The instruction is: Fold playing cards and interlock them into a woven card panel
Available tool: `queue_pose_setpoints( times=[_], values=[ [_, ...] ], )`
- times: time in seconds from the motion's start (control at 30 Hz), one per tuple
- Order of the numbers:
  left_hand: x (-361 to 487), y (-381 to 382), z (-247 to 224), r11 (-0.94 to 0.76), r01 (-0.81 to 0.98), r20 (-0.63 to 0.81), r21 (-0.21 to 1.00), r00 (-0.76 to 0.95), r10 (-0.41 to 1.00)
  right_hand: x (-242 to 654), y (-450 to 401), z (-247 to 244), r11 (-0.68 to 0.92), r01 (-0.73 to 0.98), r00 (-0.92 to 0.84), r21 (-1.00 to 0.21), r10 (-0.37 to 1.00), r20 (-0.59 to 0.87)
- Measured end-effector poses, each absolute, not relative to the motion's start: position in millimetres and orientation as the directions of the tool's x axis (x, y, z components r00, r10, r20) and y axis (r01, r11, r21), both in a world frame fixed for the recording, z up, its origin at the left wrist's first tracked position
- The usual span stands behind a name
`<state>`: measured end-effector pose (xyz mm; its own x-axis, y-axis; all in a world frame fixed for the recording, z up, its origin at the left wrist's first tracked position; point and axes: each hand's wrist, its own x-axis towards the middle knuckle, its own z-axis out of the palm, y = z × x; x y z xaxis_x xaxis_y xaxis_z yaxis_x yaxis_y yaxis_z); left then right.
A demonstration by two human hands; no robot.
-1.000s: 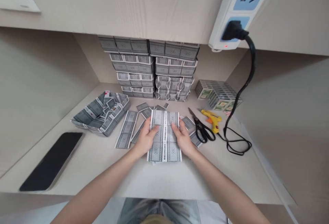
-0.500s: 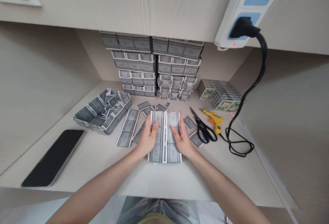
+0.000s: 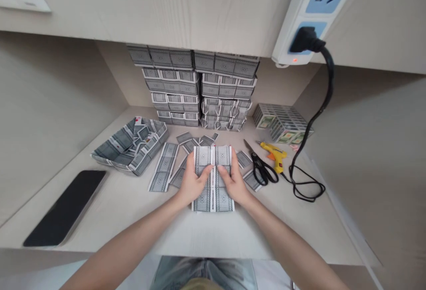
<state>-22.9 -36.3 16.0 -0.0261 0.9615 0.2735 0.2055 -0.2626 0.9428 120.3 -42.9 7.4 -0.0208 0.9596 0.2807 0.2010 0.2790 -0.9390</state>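
Both hands, left (image 3: 194, 183) and right (image 3: 237, 183), grip the playing-card panel (image 3: 213, 192) by its side edges, my thumbs on its face near the center seam. Panel: held above the tabletop (image 3: 133, 223) near its front edge, roughly rectangular, grey patterned card backs, white borders, narrow light strip down the middle. Flat joined strip (image 3: 163, 168) just left. Open card tray (image 3: 131, 146) has angled sides, loose cards inside. Scissors (image 3: 262, 168): black looped handles. Glue gun (image 3: 274, 154): yellow body, orange trigger.
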Motion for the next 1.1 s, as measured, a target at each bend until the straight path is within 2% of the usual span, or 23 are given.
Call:
queue_pose_setpoints(
  times=[0.23, 0.3, 0.43, 0.53, 0.7, 0.9, 1.1],
  values=[
    [-25.8, -27.4, 19.5, -0.231, 0.027, 0.230, 0.973, 0.033, 0.973, 132.4, -36.2, 12.9, 0.115, 0.041, 0.007, -0.993, 0.993, 0.115],
    [-29.3, -25.7, 20.4, -0.223, -0.010, 0.224, 0.975, 0.039, 0.974, 134.4, -35.9, 15.2, 0.034, -0.051, -0.070, -0.998, 0.997, 0.037],
    [-37.8, -22.8, 20.7, -0.233, 0.014, 0.231, 0.972, 0.086, 0.969, 139.7, -36.6, 22.7, -0.232, -0.195, -0.356, -0.953, 0.922, -0.152],
    [-41.8, -22.7, 20.1, -0.273, 0.090, 0.261, 0.958, 0.123, 0.957, 141.0, -36.5, 22.5, -0.311, -0.220, -0.410, -0.924, 0.890, -0.202],
    [-41.4, -27.1, 18.6, -0.295, 0.155, 0.276, 0.943, 0.133, 0.952, 137.3, -36.6, 12.0, -0.263, -0.195, -0.319, -0.945, 0.928, -0.192],
    [-40.0, -29.7, 15.2, -0.278, 0.242, 0.243, 0.930, 0.166, 0.956, 137.2, -37.7, 15.4, -0.149, -0.116, -0.318, -0.982, 0.942, -0.106],
    [-37.7, -32.6, 17.8, -0.308, 0.322, 0.257, 0.895, 0.191, 0.947, 127.4, -39.4, 14.7, -0.094, -0.082, -0.196, -0.992, 0.978, -0.076]
  ],
)
